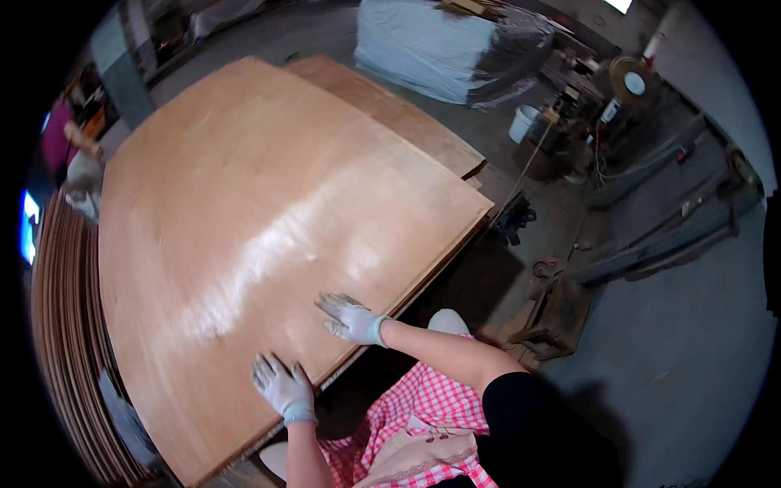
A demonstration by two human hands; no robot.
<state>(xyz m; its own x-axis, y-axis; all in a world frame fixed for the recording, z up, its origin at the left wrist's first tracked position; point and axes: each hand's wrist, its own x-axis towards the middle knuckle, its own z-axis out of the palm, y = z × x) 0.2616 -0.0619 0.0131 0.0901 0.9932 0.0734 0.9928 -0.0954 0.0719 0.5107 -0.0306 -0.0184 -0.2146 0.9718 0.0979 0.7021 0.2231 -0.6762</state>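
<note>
A large, glossy light-brown plywood sheet (211, 179) lies flat on top of a stack in front of me. My left hand (283, 388), in a white glove with a pale cuff, rests on the sheet close to its near edge, fingers spread. Farther right along that edge, my right hand (350, 318) lies flat on the wood, its fingers stretched out; dark smudges mark the glove's fingertips. Neither hand grips anything. Beneath the top sheet, the dark edges of the stack show along the near right side.
Another plywood pile (407, 122) sits behind the sheet. Many thin boards stand stacked (61, 325) at left, near a person in a purple top (58, 134). Plastic-covered goods (423, 49), a white bucket (523, 124), machinery (561, 122) and a wooden box (561, 317) are beyond and right.
</note>
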